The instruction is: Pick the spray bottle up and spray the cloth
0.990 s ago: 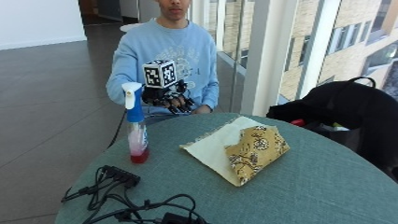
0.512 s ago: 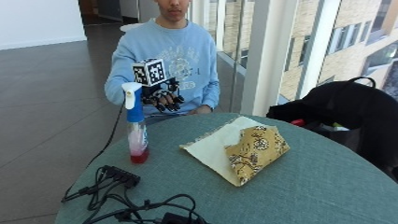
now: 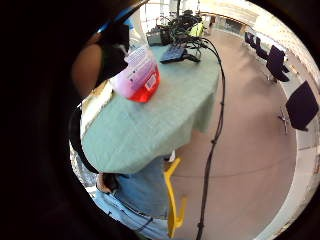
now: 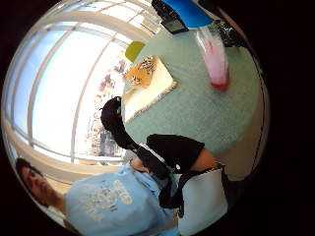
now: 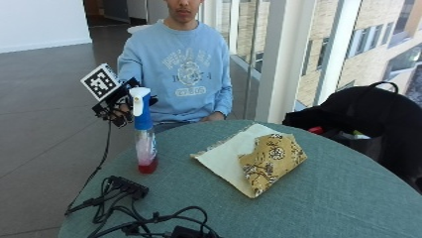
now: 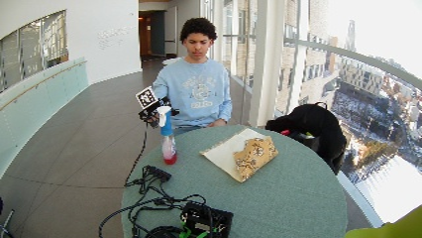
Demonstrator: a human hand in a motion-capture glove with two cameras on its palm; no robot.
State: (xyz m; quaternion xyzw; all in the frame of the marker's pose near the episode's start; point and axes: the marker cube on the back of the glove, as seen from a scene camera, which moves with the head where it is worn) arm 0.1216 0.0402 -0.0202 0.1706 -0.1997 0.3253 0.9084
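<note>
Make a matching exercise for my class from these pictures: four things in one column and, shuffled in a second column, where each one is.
Things:
1. spray bottle
2. cloth
3. gloved hand
4. black bag

Places:
A. in the air behind the bottle's head
B. beside the table, by the window
C. upright near the table's edge
D. folded, mid-table

Pairs: 1-C, 2-D, 3-A, 4-B

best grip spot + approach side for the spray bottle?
Probably the blue neck just under the white trigger head of the spray bottle. It stands upright near the table edge on the person's right, and the right hand already hovers behind the head. Come from the person's side, fingers round the neck, nozzle turned toward the cloth.
</note>
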